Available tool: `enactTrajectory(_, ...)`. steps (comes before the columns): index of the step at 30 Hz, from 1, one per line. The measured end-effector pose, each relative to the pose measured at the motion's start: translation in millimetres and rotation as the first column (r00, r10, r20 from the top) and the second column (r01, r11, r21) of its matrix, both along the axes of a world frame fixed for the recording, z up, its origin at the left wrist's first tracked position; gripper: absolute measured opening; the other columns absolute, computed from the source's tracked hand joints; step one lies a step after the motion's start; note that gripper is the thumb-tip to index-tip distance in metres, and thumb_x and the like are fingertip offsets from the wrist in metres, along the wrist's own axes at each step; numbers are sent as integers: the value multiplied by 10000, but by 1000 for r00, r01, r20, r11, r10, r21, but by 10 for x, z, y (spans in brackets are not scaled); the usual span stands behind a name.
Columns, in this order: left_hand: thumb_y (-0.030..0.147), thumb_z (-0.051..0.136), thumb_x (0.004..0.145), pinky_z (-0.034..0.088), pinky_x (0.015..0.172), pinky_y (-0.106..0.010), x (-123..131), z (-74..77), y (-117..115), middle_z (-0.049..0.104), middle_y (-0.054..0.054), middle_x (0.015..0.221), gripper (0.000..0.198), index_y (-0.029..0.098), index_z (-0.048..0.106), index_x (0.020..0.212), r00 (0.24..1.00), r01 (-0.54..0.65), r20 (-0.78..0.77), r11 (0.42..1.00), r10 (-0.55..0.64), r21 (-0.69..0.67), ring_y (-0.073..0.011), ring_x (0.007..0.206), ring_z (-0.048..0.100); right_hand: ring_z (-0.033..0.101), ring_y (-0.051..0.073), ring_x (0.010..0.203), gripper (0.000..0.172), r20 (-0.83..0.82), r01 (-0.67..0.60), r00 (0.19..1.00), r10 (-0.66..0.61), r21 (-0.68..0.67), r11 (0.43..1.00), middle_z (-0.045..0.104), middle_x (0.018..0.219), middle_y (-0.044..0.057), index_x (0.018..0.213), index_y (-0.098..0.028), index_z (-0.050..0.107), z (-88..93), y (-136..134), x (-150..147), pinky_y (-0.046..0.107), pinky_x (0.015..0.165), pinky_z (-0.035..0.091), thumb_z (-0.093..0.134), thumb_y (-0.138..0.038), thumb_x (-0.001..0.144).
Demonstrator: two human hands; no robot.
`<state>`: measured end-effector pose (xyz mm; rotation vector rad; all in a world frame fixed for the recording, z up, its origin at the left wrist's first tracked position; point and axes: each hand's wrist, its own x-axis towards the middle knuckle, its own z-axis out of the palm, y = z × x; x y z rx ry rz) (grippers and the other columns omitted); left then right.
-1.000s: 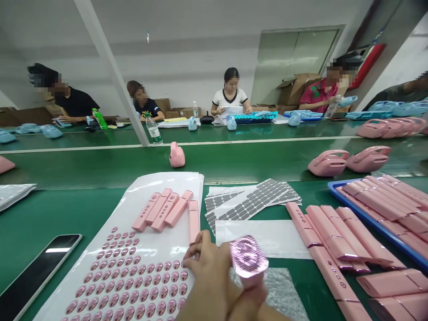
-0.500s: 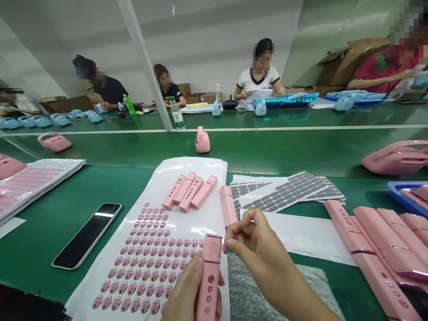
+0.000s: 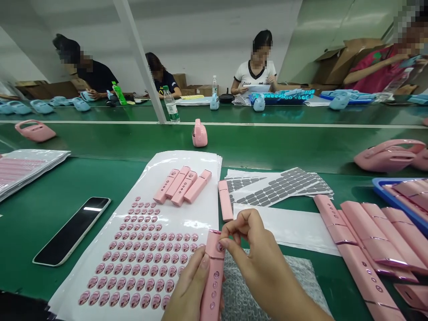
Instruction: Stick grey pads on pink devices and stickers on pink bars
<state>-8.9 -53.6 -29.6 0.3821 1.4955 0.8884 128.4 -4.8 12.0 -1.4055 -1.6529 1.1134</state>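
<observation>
My left hand [image 3: 190, 287] is wrapped round a long pink device [image 3: 213, 272] with a column of round marks down its front, held upright near the bottom of the view. My right hand [image 3: 256, 256] pinches a small round sticker [image 3: 220, 245] against the round spot near the device's top end. Beneath lies a white sheet [image 3: 187, 159] bearing rows of round pink stickers [image 3: 135, 284]. Several similar pink devices [image 3: 182, 185] rest on its upper part, and one more pink device [image 3: 225, 200] lies at its right edge.
A phone [image 3: 72, 232] lies to the left. On the right are grey label sheets [image 3: 284, 185], bubble wrap [image 3: 302, 272], stacked pink devices [image 3: 371, 236] and a blue tray [image 3: 381, 185]. Beyond a ledge, several people sit at a far green bench with a bottle [image 3: 171, 107] and blue items.
My right hand has brought the round sticker from beside the device onto its upper end. The left hand still holds the device, and the camera view has shifted slightly.
</observation>
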Motion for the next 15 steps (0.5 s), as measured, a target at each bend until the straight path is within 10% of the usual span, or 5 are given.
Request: enactTrajectory(15,600,655,690,487,522,-262,61,177,0,570,-109,1216,626,205,577,1169,993,2,-117,998,4,55,-270,917,615,494,176,695,180,34,21,999,-22,17,1000,570,841,-19,885,-261,358,-67,-20,-11,311,597,387,447,-112,839)
